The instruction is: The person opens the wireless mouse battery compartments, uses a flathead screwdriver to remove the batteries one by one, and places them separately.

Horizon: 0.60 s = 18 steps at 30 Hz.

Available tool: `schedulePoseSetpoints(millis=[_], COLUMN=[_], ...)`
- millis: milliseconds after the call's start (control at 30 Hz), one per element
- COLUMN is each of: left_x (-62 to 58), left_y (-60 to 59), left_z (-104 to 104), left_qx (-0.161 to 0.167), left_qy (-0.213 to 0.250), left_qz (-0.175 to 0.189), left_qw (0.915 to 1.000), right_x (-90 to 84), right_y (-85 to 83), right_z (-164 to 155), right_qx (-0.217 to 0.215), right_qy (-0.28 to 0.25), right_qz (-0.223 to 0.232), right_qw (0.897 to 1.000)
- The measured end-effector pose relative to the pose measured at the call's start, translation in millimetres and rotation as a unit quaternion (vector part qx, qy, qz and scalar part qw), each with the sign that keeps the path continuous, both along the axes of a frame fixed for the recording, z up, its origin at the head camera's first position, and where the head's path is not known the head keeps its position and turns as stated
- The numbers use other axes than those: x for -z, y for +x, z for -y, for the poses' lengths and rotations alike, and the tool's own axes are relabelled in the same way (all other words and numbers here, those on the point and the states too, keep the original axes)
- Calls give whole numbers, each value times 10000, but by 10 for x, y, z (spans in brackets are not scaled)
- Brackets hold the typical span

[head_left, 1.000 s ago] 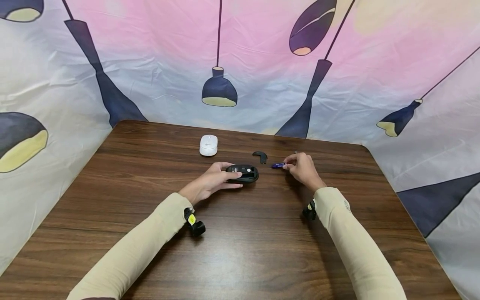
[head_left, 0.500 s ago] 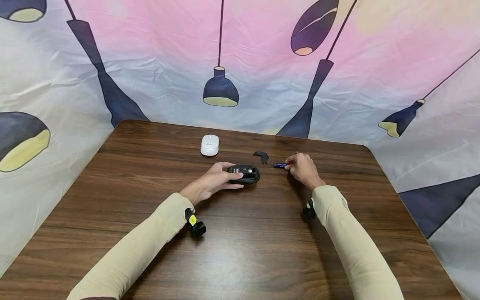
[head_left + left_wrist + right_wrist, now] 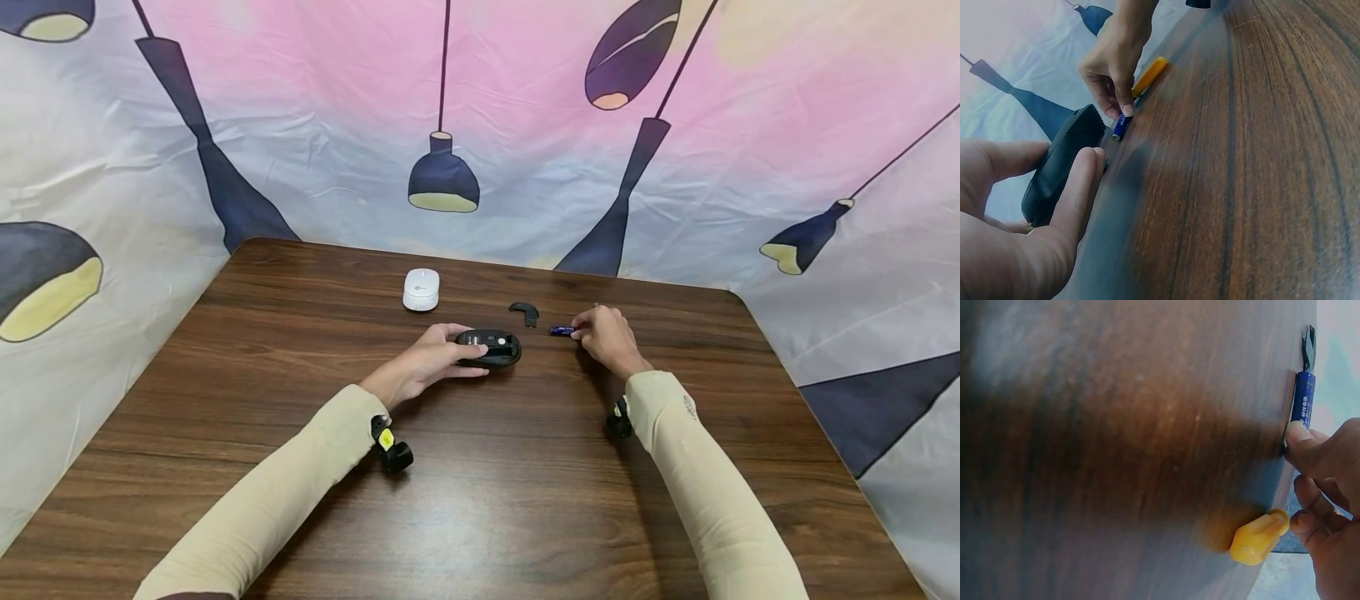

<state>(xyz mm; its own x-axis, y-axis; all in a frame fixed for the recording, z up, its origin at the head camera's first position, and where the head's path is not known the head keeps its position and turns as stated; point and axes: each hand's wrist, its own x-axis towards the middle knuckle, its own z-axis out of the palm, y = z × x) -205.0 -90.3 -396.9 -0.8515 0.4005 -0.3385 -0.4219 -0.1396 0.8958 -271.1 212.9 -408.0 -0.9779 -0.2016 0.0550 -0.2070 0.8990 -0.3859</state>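
While the left hand (image 3: 427, 362) keeps its fingers curled round the black mouse (image 3: 489, 347) mid-table, the right hand (image 3: 606, 337) still pinches the blue battery (image 3: 560, 331) on the wood toward the far edge; little has shifted, so the battery remains outside the mouse.

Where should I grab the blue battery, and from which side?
Pinch the battery across its round body near the middle, coming from above. It lies flat on the table, one end toward the black mouse held by the left hand. The right hand already pinches the other end, so the middle is probably easiest.
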Motion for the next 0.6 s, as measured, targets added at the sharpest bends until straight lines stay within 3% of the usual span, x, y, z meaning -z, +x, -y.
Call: schedulePoseSetpoints(millis=[600], left_x=[47], left_y=[1], left_z=[-32], left_qx=[-12], left_qy=[-54], left_qz=[13], left_qw=[10000], right_x=[-4], right_y=[31], right_z=[0], right_qx=[-1], right_qy=[-204], right_qz=[-39], right_qw=[9998])
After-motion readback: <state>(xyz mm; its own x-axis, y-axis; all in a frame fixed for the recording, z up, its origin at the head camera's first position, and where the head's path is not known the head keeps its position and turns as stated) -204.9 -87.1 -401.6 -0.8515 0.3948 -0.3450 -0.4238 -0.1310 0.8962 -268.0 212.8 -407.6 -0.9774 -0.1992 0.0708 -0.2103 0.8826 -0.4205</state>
